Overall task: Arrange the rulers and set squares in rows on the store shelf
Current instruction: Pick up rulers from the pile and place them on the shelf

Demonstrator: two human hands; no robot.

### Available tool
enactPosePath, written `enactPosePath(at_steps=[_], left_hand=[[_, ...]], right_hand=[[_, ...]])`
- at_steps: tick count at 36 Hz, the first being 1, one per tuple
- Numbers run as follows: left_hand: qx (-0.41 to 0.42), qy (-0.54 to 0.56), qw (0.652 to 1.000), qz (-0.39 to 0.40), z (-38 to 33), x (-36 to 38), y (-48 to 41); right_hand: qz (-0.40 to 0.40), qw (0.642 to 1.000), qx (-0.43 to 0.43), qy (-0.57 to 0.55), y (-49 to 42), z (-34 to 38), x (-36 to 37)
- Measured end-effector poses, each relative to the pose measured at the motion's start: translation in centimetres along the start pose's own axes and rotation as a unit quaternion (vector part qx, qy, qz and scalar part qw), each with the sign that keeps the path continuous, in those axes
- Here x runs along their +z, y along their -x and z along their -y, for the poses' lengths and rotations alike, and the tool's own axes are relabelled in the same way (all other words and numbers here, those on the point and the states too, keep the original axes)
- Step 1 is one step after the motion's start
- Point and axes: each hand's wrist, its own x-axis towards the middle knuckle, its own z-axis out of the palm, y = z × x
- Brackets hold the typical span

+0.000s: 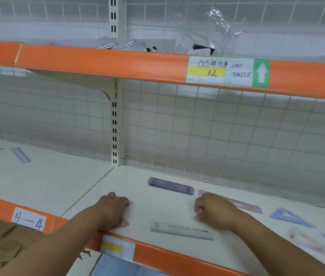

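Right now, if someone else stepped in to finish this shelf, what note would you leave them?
Left hand: loosely curled, resting on the shelf near its front edge, holding nothing.
Right hand: loosely curled, nothing seen in it; it hides part of the pink ruler.
Done: purple ruler and pink ruler lie roughly end to end at the back; clear ruler in front.
To do: blue set square and pink set square lie loose at right; another ruler lies in the left bay.
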Motion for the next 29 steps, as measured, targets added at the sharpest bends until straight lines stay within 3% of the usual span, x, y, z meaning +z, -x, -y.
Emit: enactPosePath(at_steps=[8,18,29], left_hand=[[0.000,-0.027,1.000,-0.007,-0.2,0.1,0.2],[0.043,0.007,0.998,-0.052,-1.5,0.9,1.2],[0.099,0.068,0.992,-0.032,-4.8,2.1,1.6]], right_hand=[[0.076,0.997,0.014,0.005,3.2,-0.1,1.2],[0.074,0.996,0.038,-0.038,3.9,0.6,1.3],[0.041,0.998,0.019,-0.042,4.1,1.2,1.7]])
